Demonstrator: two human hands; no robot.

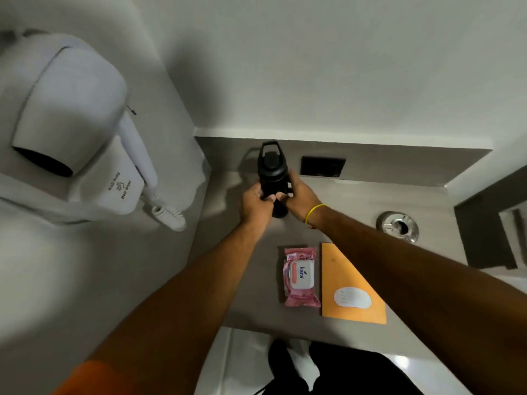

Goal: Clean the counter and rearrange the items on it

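Both hands wrap the black bottle (271, 178) near the back of the counter (245, 280) — left hand (255, 205) and right hand (301, 199) clasped around its lower body, the bottle upright. Nearer than the bottle lie a pink wipes pack (301, 276) and, just beside it, an orange envelope (350, 286) — a drain (397, 226) sits to the bottle's right.

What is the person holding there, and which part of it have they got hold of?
A black bottle, gripped around the middle of its body by both the left hand and the right hand. Its lid and carry loop are free above the hands.
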